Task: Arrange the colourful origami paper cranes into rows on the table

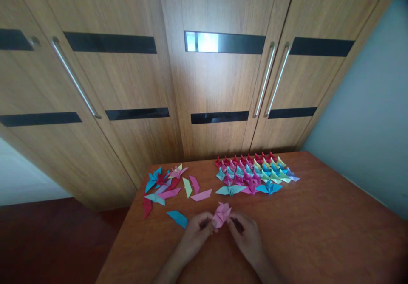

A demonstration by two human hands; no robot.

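A pink folded paper piece (222, 215) is held up between my two hands, near the middle of the table's front part. My left hand (198, 231) pinches its left side with thumb and fingers. On the right edge of the same piece, my right hand (245, 234) closes its fingertips. A blue folded paper strip (177, 218) lies on the table just left of my left hand. Beyond my hands stand rows of folded paper cranes (251, 175) in red, pink, blue, green and yellow.
The brown wooden table (306, 233) reaches back to a wooden wardrobe (213, 80) with metal handles. At the table's left lie several folded paper strips (170, 193) and a few opened cranes (155, 178). A pale blue wall (366, 127) stands at the right.
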